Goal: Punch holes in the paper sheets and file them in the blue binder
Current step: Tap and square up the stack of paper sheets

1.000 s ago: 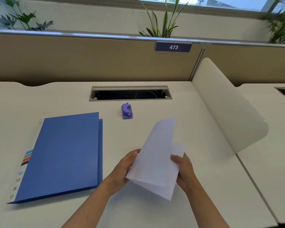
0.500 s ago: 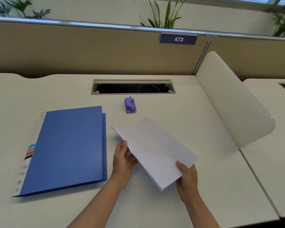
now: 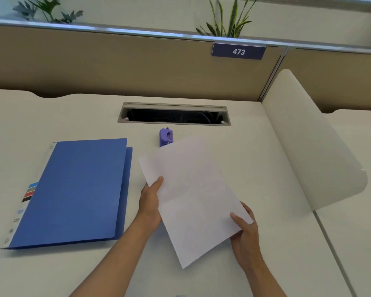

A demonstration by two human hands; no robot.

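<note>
Paper sheets (image 3: 193, 196), a thin white stack turned at a slant, are held between both hands above the desk (image 3: 255, 151). The left hand (image 3: 150, 202) takes the stack's left long edge about halfway along: its thumb lies on top of the paper, and the fingers go under the sheets, out of sight. The right hand (image 3: 245, 234) pinches the near right corner, thumb pressed on the top face, fingers curled beneath. So both hands are grasping the stack; neither is free. How many sheets there are cannot be told.

The far corner of the stack reaches just beside a small purple hole punch (image 3: 166, 137), which stands on the desk beyond the left hand; the paper's edge overlaps the punch's near end in this view, and whether they touch cannot be told. Left of the left hand, near but apart from it, the blue binder (image 3: 73, 189) lies flat and closed on the desk, its white spine with coloured labels on the side away from the hands.

Beyond the punch a grey cable slot (image 3: 174, 114) is open in the desk, dark inside. To the right of the right hand, a pale rounded divider panel (image 3: 315, 142) stands along the desk's edge. Behind everything runs a tan partition (image 3: 116, 67) with a sign reading 473 (image 3: 238, 51), and green plants (image 3: 227, 20) show above it.
</note>
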